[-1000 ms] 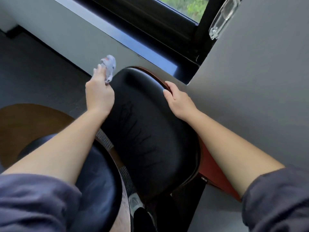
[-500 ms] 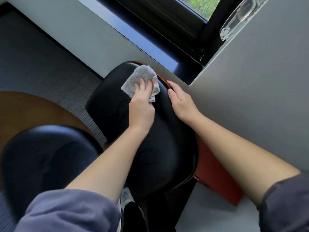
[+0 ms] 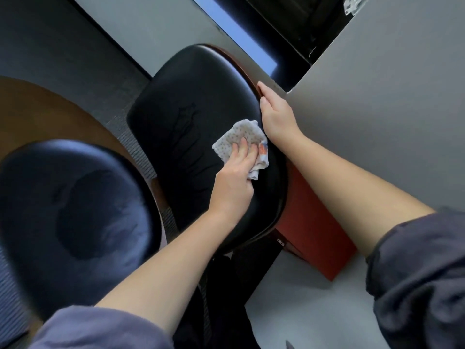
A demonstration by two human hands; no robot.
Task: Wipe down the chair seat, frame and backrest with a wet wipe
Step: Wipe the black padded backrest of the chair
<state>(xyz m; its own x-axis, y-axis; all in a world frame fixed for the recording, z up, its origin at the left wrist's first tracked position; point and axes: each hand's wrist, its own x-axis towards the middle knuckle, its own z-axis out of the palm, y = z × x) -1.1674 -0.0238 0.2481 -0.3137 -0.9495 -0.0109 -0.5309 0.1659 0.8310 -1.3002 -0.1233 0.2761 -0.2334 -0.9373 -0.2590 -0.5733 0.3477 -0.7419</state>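
Note:
The chair's black padded backrest point(image 3: 186, 114) fills the centre, with a reddish-brown wooden shell point(image 3: 312, 222) behind it. The black seat cushion point(image 3: 75, 217) lies at the lower left. My left hand point(image 3: 234, 182) presses a white dotted wet wipe point(image 3: 241, 139) flat against the right part of the backrest pad. My right hand point(image 3: 275, 117) grips the backrest's right edge, fingers wrapped over the wooden rim.
A grey wall point(image 3: 377, 122) stands close on the right, almost touching the chair's back. A dark window frame point(image 3: 289, 34) and a blue-lit sill point(image 3: 239, 34) run along the top. Brown wooden surface point(image 3: 37, 114) and grey carpet point(image 3: 50, 41) lie to the left.
My left hand has carried the wipe from the backrest's top edge down the pad toward its lower right. My right hand has kept its hold on the right rim.

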